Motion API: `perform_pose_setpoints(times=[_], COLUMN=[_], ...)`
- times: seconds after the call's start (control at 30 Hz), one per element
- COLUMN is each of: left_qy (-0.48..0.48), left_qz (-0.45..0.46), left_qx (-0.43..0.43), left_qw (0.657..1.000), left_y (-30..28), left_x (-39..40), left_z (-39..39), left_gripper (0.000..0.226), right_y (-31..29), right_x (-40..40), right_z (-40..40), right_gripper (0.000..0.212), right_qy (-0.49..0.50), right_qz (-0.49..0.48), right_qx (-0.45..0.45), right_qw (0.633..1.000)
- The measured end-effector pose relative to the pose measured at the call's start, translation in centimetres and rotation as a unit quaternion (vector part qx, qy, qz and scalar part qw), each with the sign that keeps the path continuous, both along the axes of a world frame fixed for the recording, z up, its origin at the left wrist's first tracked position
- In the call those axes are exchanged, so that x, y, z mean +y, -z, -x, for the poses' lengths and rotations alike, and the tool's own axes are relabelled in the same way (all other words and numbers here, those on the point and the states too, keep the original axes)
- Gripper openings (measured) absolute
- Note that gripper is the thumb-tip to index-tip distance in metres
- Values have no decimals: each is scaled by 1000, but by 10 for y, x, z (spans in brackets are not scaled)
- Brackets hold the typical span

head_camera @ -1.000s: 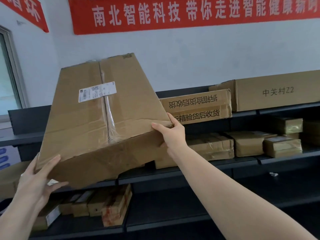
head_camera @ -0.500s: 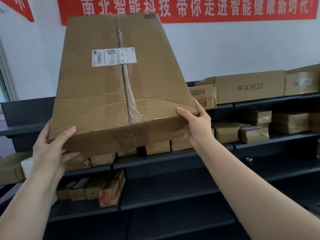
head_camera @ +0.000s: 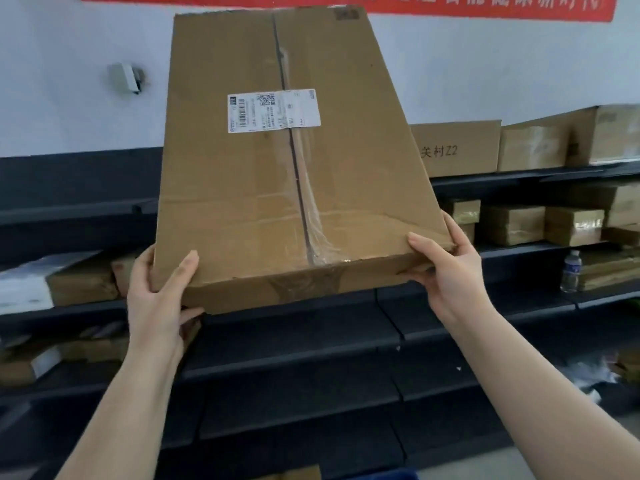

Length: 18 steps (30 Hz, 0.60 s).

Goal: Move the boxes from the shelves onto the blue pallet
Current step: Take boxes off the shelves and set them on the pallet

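Gripping its near corners, the left hand and right hand are closed on the large cardboard box (thumbs on top). The box is held in front of the dark shelves, above the middle shelf.

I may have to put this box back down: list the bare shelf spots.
Bare: dark shelf under the large cardboard box, between both hands. Crowded: right shelf around the small taped boxes and water bottle; left shelf with cartons.
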<state>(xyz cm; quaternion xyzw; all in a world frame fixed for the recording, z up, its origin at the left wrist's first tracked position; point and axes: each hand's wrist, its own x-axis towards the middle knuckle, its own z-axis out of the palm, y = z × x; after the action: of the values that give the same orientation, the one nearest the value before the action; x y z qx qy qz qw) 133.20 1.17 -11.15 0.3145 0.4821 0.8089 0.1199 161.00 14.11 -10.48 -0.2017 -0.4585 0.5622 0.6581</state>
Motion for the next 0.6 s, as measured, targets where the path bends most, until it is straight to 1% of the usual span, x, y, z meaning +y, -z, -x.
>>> perform_pose_setpoints(times=[0.1,0.17,0.23,0.4,0.5,0.6], left_qy=[6,6,9,21,25,23], left_qz=[49,87,119,161,186,216], left_qx=[-7,-7,-3,-16,-15,-24], left_qw=[999,996,993,987,982,976], left_y=[31,53,74,114,135,156], left_x=[4,3,1,-15,-25,-29], left_z=[-44,-65,-84,-124,-144,-160], left_gripper=[58,60,60,63,70,64], right_y=[38,62,87,133,158,183], right_x=[1,0,-1,-13,-17,-20], right_z=[-39,-61,-81,-124,-147,-163], right_gripper=[46,46,51,66,54,46], right_qy=[4,6,14,19,21,41], right_qz=[21,43,67,114,135,168], right_qx=[-24,-34,-48,-56,-59,-65], right_qw=[999,998,996,992,989,983])
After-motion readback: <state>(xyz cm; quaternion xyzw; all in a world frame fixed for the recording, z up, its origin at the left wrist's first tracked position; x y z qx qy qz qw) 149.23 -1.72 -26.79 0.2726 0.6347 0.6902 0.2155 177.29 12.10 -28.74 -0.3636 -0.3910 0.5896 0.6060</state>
